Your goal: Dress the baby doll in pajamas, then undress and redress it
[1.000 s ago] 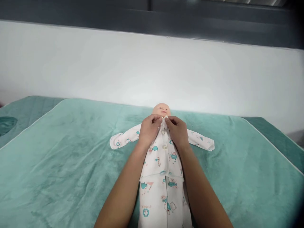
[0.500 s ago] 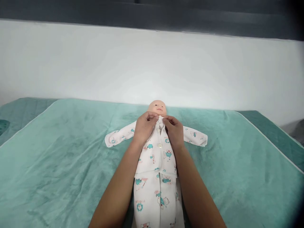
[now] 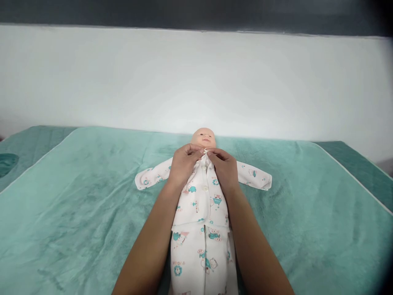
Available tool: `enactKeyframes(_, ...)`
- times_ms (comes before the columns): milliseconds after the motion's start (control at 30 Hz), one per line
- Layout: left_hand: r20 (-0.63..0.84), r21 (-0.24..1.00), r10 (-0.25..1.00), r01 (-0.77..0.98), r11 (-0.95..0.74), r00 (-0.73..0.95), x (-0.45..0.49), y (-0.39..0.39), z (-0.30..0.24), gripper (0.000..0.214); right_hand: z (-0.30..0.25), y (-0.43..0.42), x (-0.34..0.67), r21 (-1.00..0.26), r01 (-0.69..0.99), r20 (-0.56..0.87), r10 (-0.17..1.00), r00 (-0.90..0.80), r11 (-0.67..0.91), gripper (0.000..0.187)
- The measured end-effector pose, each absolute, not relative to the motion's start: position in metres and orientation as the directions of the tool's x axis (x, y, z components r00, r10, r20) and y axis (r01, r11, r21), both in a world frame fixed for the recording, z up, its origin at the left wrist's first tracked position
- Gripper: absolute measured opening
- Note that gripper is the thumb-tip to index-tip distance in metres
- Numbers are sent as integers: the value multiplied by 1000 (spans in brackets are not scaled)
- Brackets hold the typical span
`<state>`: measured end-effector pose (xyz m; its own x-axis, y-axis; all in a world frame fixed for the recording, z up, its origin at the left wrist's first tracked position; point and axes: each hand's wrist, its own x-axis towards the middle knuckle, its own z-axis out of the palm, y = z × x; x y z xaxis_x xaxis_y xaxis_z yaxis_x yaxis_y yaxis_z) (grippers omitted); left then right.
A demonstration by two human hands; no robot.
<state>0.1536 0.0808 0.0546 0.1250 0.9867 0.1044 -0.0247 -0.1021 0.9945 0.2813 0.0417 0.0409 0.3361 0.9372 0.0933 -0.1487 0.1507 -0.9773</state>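
Note:
A baby doll (image 3: 204, 136) lies on its back, dressed in a white printed shirt (image 3: 196, 196) with buttons down the front. Its sleeves stretch out to both sides. At the collar, my left hand (image 3: 185, 163) pinches the left edge of the shirt opening. Close beside it, my right hand (image 3: 225, 166) pinches the other edge. Both hands are closed, and the fingertips nearly meet under the doll's chin. Lower on the shirt front a pale button (image 3: 205, 188) shows. White trousers (image 3: 190, 260) of matching print cover the legs.
A green blanket (image 3: 92, 196) with some wrinkles spreads under the doll. Darker green bedding (image 3: 350, 164) shows past its edges. Behind the bed stands a white wall (image 3: 196, 82) with a dark band (image 3: 196, 14) above.
The fingers have drawn slightly closer together at the collar, and the gap in the shirt below them looks narrower. The camera view has shifted a little.

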Motion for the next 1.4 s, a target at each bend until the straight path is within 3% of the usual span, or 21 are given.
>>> enactKeyframes(133,100,994,987,-64,-92,130,154,80,59,19,42,41,283,-974,-107,163,944,285,200,19)
enactKeyframes(333,96,993,984,-87,-84,153,154,78,62,30,47,40,282,-963,111,267,931,249,246,12)
enactKeyframes(500,42,990,992,-141,-25,120,154,77,63,24,47,39,283,-941,190,315,932,177,282,12)
enactKeyframes(600,26,980,994,-198,-3,110,153,77,63,24,46,38,284,-963,129,257,951,172,237,9)
enactKeyframes(767,43,965,987,-261,0,158,153,78,62,25,50,37,284,-992,110,84,972,218,61,25)
enactKeyframes(967,47,968,984,-252,-1,174,153,76,63,31,53,36,283,-985,160,99,970,223,64,24)
enactKeyframes(1167,60,969,954,-247,15,295,150,71,69,31,54,36,282,-969,239,124,967,223,69,15)
enactKeyframes(1400,142,989,976,-65,-133,166,154,72,65,21,51,38,284,-986,153,104,972,212,72,18)
